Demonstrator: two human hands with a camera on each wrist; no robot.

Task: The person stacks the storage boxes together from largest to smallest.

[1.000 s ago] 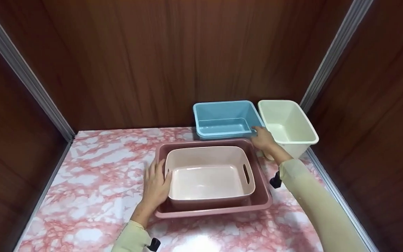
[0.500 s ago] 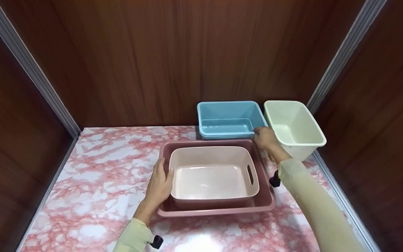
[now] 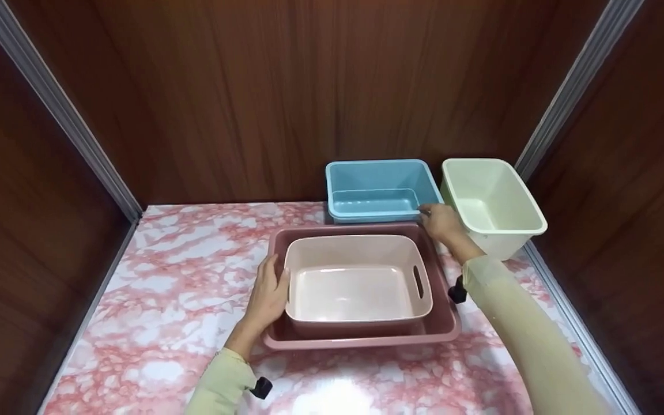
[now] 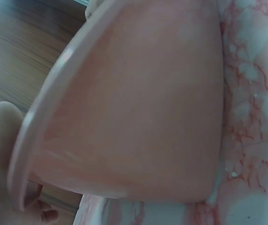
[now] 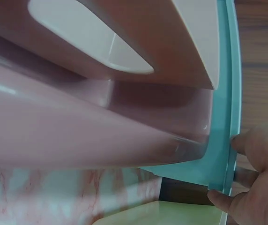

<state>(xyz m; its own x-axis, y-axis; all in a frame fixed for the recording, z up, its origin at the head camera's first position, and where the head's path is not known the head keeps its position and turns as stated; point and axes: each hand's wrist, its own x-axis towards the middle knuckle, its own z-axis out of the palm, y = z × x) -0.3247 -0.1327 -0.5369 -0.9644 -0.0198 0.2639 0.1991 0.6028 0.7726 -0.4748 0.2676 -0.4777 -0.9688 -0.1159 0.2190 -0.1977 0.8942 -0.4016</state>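
Across the marbled tabletop (image 3: pixel 205 259), the left hand (image 3: pixel 270 295), at centre-left, is gripping the mauve tub (image 3: pixel 361 344), seemingly steadying the nested beige basket (image 3: pixel 361 250); right of centre, the right hand (image 3: pixel 442 223) is pinching the blue tub (image 3: pixel 375 215), perhaps anchoring it.

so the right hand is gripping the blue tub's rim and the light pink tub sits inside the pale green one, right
No: the light pink tub sits inside the dark pink tub, as the head view shows. The right hand does grip the blue tub rim.
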